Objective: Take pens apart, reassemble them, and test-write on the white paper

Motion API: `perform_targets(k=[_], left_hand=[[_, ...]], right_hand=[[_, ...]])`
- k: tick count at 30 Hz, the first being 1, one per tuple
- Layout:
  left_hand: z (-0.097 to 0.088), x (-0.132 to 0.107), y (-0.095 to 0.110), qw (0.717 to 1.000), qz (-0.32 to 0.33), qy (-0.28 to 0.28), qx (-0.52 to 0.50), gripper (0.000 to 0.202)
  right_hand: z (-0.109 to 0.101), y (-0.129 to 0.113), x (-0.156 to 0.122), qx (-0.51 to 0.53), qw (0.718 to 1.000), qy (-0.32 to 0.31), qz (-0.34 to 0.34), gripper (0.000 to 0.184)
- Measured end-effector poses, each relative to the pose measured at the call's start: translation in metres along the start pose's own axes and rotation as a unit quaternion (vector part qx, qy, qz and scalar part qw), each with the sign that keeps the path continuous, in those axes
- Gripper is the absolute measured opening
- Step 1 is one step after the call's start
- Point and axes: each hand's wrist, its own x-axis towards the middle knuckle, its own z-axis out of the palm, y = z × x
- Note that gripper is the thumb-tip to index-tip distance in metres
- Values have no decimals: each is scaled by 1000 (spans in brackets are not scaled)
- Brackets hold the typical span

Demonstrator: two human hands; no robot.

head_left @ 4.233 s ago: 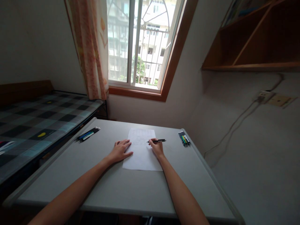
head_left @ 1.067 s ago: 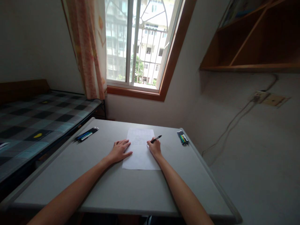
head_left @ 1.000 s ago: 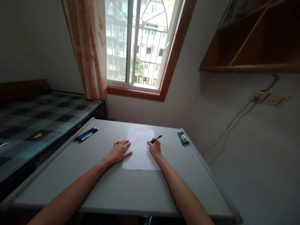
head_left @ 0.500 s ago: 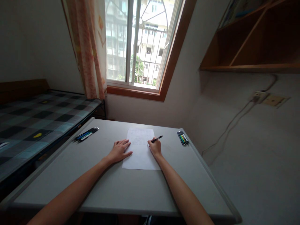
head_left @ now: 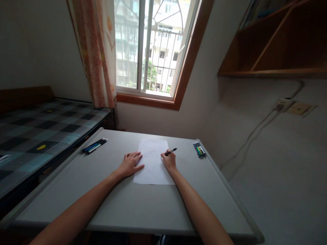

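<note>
A white sheet of paper (head_left: 154, 163) lies on the grey table (head_left: 122, 200), with faint writing on its far half. My left hand (head_left: 130, 164) rests flat on the sheet's left edge, fingers spread. My right hand (head_left: 169, 161) is closed round a black pen (head_left: 170, 151), its tip on the paper's right side and its back end pointing up and to the right.
A bundle of pens (head_left: 95, 145) lies at the table's far left edge, and another bundle of pens (head_left: 199, 150) lies at the far right edge. A bed with a checked cover (head_left: 38, 132) stands to the left. A wooden shelf (head_left: 276, 44) hangs on the right wall, by the window (head_left: 150, 47).
Over the last four seconds the pen has swung from lying nearly level to pointing up and right. In the last second both hands have stayed almost still.
</note>
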Motion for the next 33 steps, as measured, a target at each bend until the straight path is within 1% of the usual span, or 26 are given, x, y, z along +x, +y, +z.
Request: perform_targets(k=[4, 9, 11, 15, 19, 26, 33], left_hand=[[0, 0, 0, 1000, 0, 0, 4, 57], [-1, 0, 0, 1000, -1, -4, 0, 58], [-2, 0, 1, 1000, -1, -3, -1, 57], [-3, -1, 1, 1000, -2, -3, -3, 56], [-3, 0, 2, 1000, -3, -6, -6, 57], [-2, 0, 2, 1000, -3, -2, -1, 57], [-1, 0, 0, 1000, 4, 3, -1, 56]], right_hand=[[-2, -2, -1, 5, 1000, -13, -1, 10], [-3, -3, -1, -6, 1000, -5, -10, 10], [-3, -2, -1, 8, 1000, -3, -1, 10], [-5, 0, 1, 48, 998, 16, 41, 12], [-6, 0, 1, 42, 997, 30, 57, 13], [-3, 1, 0, 24, 999, 9, 22, 11], [-4, -1, 0, 18, 1000, 0, 21, 12]])
